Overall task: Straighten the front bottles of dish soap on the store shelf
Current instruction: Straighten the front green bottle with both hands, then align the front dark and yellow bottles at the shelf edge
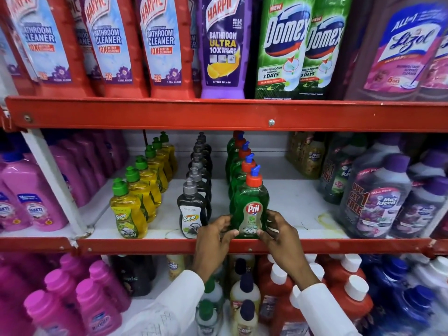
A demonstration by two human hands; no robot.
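Three rows of small dish soap bottles stand on the middle shelf (pixel 291 197). The front green Pril bottle (pixel 251 204), with an orange cap and blue tip, stands upright at the shelf's front edge, label facing me. My left hand (pixel 213 241) grips its lower left side and my right hand (pixel 281 238) its lower right side. To the left stand the front black Super bottle (pixel 191 214) and the front yellow Super bottle (pixel 127 214), both upright; the yellow one's label is turned slightly right.
Red shelf rails (pixel 218 115) run above and below. Large Max Kleen bottles (pixel 378 202) crowd the right; pink bottles (pixel 29 197) sit left past a white upright. Cleaner bottles (pixel 225 44) fill the top shelf, and more bottles (pixel 244 292) stand below my wrists.
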